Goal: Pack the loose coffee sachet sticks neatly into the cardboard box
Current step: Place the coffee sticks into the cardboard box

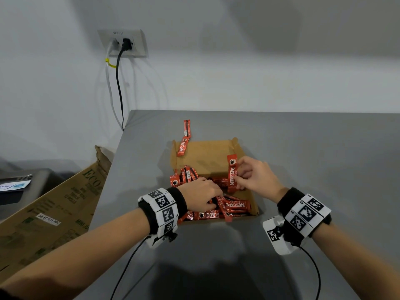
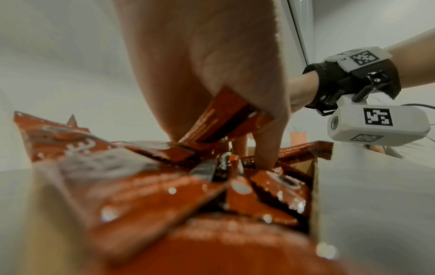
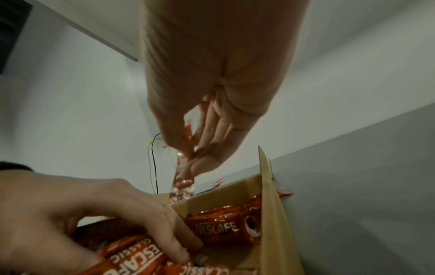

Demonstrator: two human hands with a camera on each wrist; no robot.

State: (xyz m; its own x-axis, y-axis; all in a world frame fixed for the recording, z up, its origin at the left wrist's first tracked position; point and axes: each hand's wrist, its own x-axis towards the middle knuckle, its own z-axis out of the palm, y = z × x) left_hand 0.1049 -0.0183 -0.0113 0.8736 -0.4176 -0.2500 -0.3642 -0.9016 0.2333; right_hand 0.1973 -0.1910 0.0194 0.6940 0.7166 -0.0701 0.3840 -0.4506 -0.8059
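An open cardboard box point(image 1: 205, 156) sits on the grey table point(image 1: 313, 148), its near half heaped with red Nescafe sachet sticks point(image 1: 234, 205). My left hand point(image 1: 205, 195) is down in the heap, fingers curled over the sticks; in the left wrist view one stick point(image 2: 223, 119) is caught between thumb and fingers. My right hand point(image 1: 249, 174) pinches a single stick point(image 1: 232, 174) upright over the box's right side, also seen as the pinched stick point(image 3: 182, 178). One loose stick point(image 1: 183, 146) leans on the box's far left corner. Another loose stick point(image 1: 186, 127) lies on the table behind it.
A large printed carton point(image 1: 54, 208) leans beside the table's left edge. A wall socket point(image 1: 123, 43) with two cables hangs behind the table's far left corner. Bare grey tabletop stretches to the right of the box and in front of it.
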